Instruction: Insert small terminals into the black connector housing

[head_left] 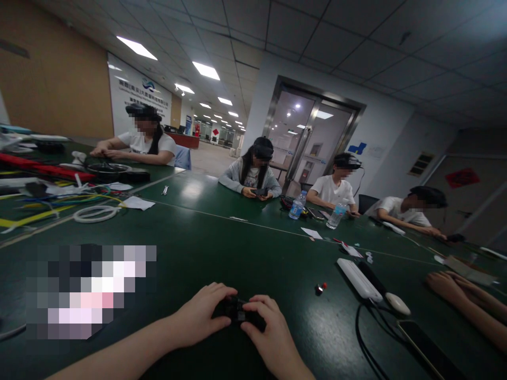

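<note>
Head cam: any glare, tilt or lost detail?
Head view: dim overall; ceiling lights blown out; glare on green table; room tilted; dark object between left hand and right hand shows little detail; pixelated patch lower left.

A small black object point(236, 307) sits low in the frame, slightly left of centre, lying roughly crosswise. A paler grey patch marks its middle; the left hand point(206, 311) and right hand point(268, 323) grip and partly hide its ends. Finer detail is too dark to tell.

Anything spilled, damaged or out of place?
No spill or damage shows. The coloured wires at left look untidy, strewn loosely. Nothing odd shows around the left hand, right hand or black object.
</note>
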`<state>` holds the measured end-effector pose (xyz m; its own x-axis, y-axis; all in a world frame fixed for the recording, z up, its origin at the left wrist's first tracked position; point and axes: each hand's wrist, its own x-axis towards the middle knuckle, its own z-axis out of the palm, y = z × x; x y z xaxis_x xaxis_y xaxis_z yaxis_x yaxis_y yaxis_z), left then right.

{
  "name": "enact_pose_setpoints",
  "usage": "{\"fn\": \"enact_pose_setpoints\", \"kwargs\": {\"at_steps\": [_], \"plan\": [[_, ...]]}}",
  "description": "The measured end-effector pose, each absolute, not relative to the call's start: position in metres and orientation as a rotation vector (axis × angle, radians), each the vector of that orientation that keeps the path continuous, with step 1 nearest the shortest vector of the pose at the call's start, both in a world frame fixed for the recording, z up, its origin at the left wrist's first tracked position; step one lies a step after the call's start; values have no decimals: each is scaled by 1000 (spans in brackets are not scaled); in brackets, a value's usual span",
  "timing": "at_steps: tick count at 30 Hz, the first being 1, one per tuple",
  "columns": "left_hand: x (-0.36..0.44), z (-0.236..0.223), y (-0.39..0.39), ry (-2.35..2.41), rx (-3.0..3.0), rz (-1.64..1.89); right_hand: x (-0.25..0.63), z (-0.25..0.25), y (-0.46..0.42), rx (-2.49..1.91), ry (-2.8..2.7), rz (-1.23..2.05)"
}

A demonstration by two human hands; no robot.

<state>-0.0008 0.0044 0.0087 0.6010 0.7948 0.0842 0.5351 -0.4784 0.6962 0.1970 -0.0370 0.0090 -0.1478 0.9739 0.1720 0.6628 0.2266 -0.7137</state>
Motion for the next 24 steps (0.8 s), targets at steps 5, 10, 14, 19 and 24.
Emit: {"fn": "enact_pose_setpoints", "kwargs": {"at_steps": [5,10,14,19,24], "plan": [[-1,9,5,1041,2196,505,196,8,-37,-1512,-1903,619],[1,3,7,1028,2243,549,194,8,-37,-1522,-1945,576],[1,2,7,1023,2239,562,192,9,-37,-1510,-1989,535],[0,6,6,1038,2232,536,192,9,-38,-1493,-2018,517],[0,9,5,1034,2223,511,192,7,-37,-1460,-2022,520]]}}
